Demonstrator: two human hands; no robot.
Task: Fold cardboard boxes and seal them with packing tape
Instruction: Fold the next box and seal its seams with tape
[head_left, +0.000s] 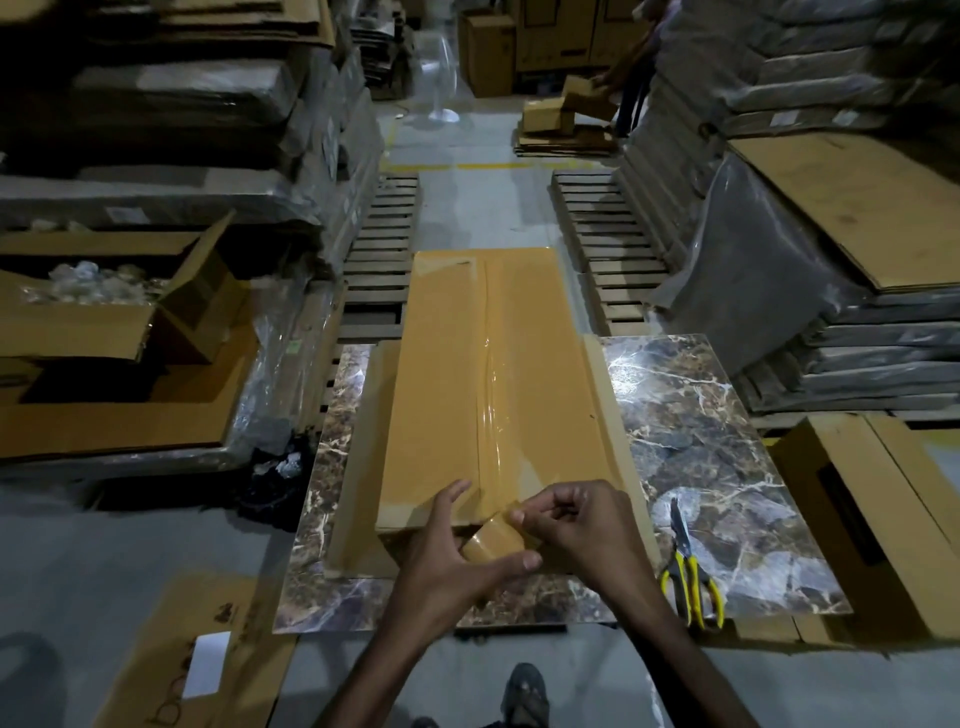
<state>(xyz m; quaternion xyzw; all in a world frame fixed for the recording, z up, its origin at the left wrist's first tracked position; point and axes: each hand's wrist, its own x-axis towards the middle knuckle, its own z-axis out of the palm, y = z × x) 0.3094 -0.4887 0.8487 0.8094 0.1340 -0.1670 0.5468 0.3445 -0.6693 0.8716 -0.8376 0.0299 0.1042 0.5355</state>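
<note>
A long flat cardboard box lies lengthwise on a marble-patterned slab. A shiny strip of clear tape runs down its middle seam to the near end. At that near end my left hand grips a roll of packing tape between thumb and fingers. My right hand has its fingers curled and pinches the tape beside the roll, at the box's near edge.
Yellow-handled scissors lie on the slab to the right. An open carton of clear items stands left. Wooden pallets and wrapped stacks flank the aisle. Flat cardboard lies near left. A person works far back.
</note>
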